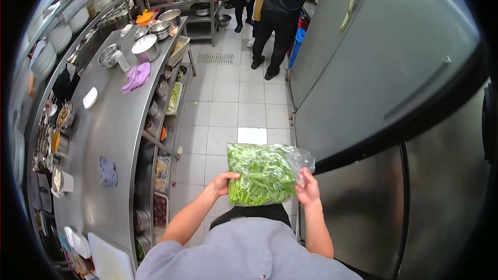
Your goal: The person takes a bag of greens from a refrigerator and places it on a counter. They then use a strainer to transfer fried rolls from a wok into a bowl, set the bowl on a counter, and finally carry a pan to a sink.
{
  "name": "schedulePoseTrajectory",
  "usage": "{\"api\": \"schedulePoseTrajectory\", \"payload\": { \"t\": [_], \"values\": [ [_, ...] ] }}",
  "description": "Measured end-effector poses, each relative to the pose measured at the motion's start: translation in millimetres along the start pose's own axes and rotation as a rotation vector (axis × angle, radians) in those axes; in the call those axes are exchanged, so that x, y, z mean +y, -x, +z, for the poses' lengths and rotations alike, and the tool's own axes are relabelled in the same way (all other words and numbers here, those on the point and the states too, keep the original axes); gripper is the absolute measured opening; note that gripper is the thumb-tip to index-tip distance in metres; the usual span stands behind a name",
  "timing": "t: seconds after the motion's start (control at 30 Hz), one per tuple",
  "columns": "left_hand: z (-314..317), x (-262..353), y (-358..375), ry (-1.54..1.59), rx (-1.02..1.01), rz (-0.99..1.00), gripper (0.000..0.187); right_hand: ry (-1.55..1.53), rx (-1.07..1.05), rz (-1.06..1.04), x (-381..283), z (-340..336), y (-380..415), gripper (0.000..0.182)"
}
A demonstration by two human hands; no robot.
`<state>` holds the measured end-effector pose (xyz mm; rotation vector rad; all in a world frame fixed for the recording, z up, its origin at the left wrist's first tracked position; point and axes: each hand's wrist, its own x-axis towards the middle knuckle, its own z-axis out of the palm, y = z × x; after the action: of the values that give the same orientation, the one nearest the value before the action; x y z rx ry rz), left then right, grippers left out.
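Observation:
A clear plastic bag of leafy green vegetables [262,173] is held up in front of my body, its stems toward the lower left. My left hand [224,182] grips the bag's left edge, thumb on top and the other fingers underneath, partly hidden. At the right edge, my right hand [308,189] is closed on the plastic, near the loose, crumpled end of the bag. The bag hangs above the tiled floor, touching neither the counter nor the refrigerator.
On the left runs a steel counter [111,129] with a purple cloth [137,76], a blue cloth [108,171], a metal pot [146,49] and a white cutting board [110,259]. A large steel refrigerator [384,72] stands on the right. Ahead, a person in black [280,15] stands in the aisle beside others.

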<state>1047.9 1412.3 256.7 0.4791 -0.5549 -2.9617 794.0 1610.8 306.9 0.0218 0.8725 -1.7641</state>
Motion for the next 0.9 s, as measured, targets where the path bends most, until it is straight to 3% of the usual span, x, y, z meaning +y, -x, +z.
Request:
{"api": "schedulePoseTrajectory", "payload": {
  "t": [0.1,0.13,0.23,0.33,0.37,0.6,0.63,0.73,0.8,0.87,0.9],
  "values": [
    [0.5,64.7,-55.1,-0.255,0.127,0.043,0.063,0.048,0.141,-0.138,-28.3,47.9,-56.4,0.011],
    [-15.3,83.0,-70.0,-0.355,0.270,0.054,0.063,0.122,0.025,-0.248,-31.9,47.1,-88.9,0.009],
    [-66.9,133.4,-113.6,-0.532,0.610,0.107,0.058,0.467,0.153,-0.251,-49.1,81.6,-173.9,0.008],
    [-90.8,192.0,-132.0,-0.640,0.614,0.075,0.046,0.772,0.041,-0.368,-27.0,90.6,-287.4,0.009],
    [-93.1,207.6,-136.3,-0.693,0.696,0.095,0.041,0.887,0.049,-0.315,-25.9,93.7,-321.6,0.008],
    [-76.9,326.5,-163.2,-0.937,0.834,0.227,0.050,1.198,-0.218,-0.201,-67.6,196.9,-485.0,0.007],
    [-74.3,346.7,-172.0,-0.933,0.840,0.183,0.066,1.199,-0.246,-0.164,-76.4,223.9,-497.9,0.007],
    [-69.1,405.2,-209.3,-1.330,0.930,0.397,0.082,1.269,-0.400,-0.148,-77.4,263.9,-557.4,0.008],
    [-69.7,448.9,-239.5,-1.529,0.965,0.611,0.094,1.125,-0.476,-0.053,-71.9,282.2,-590.2,0.008],
    [-65.3,498.8,-268.4,-1.511,0.912,0.761,0.073,1.172,-0.493,-0.072,-75.5,307.8,-613.9,0.007],
    [-72.9,524.8,-278.7,-1.452,0.839,0.604,0.061,1.190,-0.509,-0.095,-78.0,324.2,-628.8,0.007]
  ]
}}
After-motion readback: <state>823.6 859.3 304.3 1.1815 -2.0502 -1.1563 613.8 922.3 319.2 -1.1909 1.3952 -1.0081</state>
